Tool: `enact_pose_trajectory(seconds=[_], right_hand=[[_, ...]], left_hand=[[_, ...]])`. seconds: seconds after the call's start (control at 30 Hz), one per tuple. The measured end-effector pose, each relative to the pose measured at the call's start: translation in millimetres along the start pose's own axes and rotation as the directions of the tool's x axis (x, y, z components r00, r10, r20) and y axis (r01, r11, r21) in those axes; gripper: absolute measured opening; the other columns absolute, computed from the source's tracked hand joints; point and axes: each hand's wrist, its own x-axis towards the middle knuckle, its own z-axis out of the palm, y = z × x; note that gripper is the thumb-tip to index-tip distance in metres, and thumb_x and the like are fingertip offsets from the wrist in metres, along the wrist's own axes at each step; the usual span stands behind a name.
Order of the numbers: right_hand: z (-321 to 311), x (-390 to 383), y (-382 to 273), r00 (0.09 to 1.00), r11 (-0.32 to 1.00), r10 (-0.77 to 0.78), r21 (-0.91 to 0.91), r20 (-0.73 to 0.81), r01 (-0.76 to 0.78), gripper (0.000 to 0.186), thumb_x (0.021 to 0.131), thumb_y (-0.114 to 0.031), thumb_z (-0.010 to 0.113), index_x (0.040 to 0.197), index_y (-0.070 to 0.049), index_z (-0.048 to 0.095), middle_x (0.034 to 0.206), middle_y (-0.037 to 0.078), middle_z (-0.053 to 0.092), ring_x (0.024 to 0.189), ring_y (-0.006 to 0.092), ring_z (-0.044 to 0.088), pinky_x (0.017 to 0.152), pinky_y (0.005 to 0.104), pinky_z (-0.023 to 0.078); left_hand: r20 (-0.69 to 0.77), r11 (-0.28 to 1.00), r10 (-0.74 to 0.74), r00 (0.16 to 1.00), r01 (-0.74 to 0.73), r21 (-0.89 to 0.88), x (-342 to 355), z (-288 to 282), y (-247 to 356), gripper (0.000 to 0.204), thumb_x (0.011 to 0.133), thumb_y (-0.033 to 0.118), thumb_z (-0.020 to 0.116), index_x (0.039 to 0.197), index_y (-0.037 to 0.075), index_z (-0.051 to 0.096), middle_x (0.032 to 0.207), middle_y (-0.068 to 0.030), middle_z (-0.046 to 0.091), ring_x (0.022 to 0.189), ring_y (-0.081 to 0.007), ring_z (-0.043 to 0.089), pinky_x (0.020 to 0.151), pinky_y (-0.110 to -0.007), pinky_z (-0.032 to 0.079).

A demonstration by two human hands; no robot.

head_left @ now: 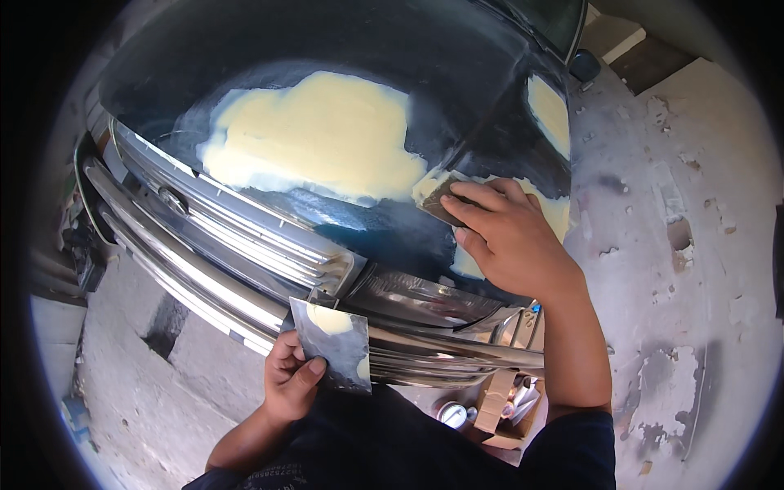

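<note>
My left hand (287, 388) grips a thin grey plate (343, 349) by its left edge, thumb on top. Cream-coloured putty sticks to the plate's upper part, with a smaller dab at its right edge. My right hand (516, 237) holds a flat, dark putty spreader (442, 207) against the front corner of a dark car hood (457, 77). Putty shows around that spreader, partly hidden by my fingers. A large cream putty patch (310, 135) covers the hood's front middle, to the left of my right hand. Another patch (549, 114) lies further back on the right side.
The chrome grille (253, 233) and curved chrome bumper (196, 282) run between me and the hood. Below the bumper, a cardboard box (492, 402) with assorted items stands beside a can (451, 415). Patchy grey flooring (629, 269) stretches along the right.
</note>
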Motion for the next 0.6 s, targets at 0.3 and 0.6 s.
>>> enact_pose_trajectory(seconds=[0.3,0.6], right_hand=[[1,9,-10,0.999,0.999,0.035,0.019,0.001,-0.035,0.035,0.087,-0.019,0.058,0.121,-0.010,0.062,0.131,0.004,0.053,0.114,0.0298,0.046,0.095,0.0455,0.038],[-17,-6,-5,0.991,0.998,0.061,0.002,0.119,-0.062,0.035,0.087,-0.018,0.057,0.121,-0.011,0.062,0.130,0.002,0.053,0.113,0.0295,0.046,0.095,0.0455,0.037]], left_hand=[[-0.005,1.000,-0.016,1.000,0.016,0.024,1,5,5,0.036,0.088,0.002,0.059,0.121,-0.002,0.045,0.105,-0.0104,0.063,0.097,-0.0152,0.059,0.089,-0.029,0.044],[0.031,1.000,0.009,0.999,-0.009,0.001,2,2,4,0.037,0.089,-0.003,0.055,0.124,-0.005,0.044,0.108,-0.0109,0.063,0.099,-0.0128,0.057,0.089,-0.025,0.040]])
